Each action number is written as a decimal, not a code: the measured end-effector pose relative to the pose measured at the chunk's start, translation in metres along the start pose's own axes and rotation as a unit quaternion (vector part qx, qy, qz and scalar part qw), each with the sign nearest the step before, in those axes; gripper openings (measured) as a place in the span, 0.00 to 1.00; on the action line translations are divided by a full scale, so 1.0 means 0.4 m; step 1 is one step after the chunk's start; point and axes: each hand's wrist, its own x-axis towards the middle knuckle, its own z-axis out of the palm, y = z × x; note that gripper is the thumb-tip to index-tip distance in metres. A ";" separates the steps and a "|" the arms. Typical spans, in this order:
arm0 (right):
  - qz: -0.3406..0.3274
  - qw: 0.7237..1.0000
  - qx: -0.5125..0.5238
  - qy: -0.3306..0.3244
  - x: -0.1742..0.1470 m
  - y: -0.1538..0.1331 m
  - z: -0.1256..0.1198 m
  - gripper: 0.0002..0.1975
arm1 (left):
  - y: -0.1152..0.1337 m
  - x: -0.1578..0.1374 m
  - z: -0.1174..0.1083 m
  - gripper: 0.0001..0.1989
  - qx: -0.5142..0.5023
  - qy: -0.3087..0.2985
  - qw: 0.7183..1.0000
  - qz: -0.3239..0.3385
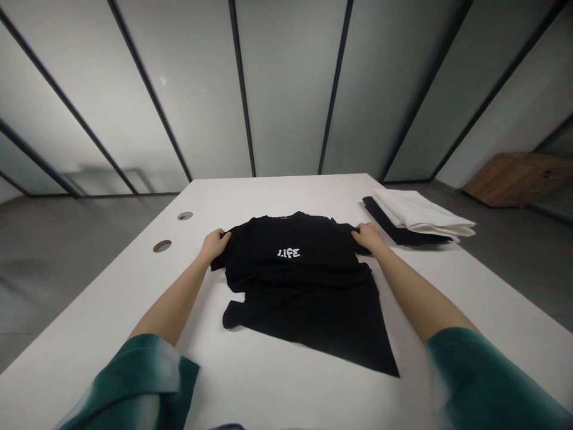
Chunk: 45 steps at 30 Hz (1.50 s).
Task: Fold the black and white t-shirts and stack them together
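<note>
A black T-shirt with white lettering on its chest lies across the white table in front of me, its neckline at the far side. Its lower part is rumpled, with the hem slanting and the left bottom corner bunched up. My left hand pinches the sleeve on the left between thumb and fingers. On the other side, my right hand grips the right sleeve in the same way. Both arms are stretched out, and some fingertips are hidden by the cloth.
Folded white cloth lies on folded black cloth at the table's right edge. Two round holes pierce the white table on the left. Behind it stands a frosted glass wall; a wooden panel is at far right.
</note>
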 end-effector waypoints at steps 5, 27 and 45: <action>0.087 0.987 0.130 0.043 0.031 0.006 -0.011 0.21 | 0.000 0.062 -0.033 0.15 -0.026 0.027 0.998 -0.048; 0.121 0.959 0.218 0.136 0.072 -0.031 -0.087 0.30 | 0.251 -0.033 0.151 0.38 0.062 -0.121 0.962 0.235; -0.183 0.976 0.115 -0.002 0.000 -0.140 0.013 0.27 | 0.238 -0.037 0.155 0.36 0.044 -0.101 0.961 0.254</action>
